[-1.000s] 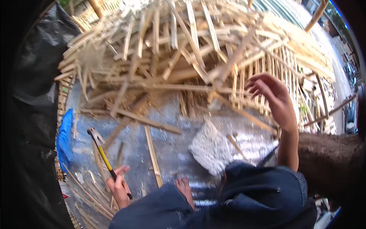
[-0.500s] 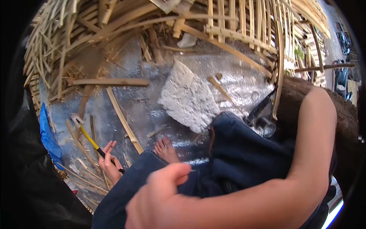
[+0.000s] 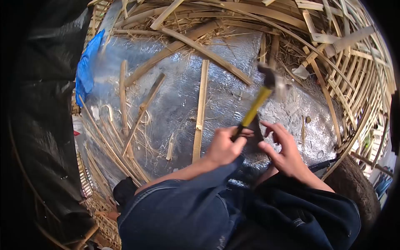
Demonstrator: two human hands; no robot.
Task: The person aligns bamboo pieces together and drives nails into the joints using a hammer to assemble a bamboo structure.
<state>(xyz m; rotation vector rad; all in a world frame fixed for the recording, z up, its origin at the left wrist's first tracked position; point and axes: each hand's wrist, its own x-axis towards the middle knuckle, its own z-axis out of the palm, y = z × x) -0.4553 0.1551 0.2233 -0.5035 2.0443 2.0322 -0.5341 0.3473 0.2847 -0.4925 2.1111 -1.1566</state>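
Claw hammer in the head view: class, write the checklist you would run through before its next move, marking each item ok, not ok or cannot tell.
1. Left hand closed round the black grip of the claw hammer: ok.
2. Direction the hammer head faces: cannot tell; it is blurred.
3. Right hand well clear of the handle: not ok; its fingertips are close beside it.
4. White block fully visible: not ok; the hammer partly covers it.
5. Silvery floor sheet free of loose pieces: not ok; a bamboo strip lies there.

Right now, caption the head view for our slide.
Hammer in the left hand, right hand close by, wooden strips beyond.
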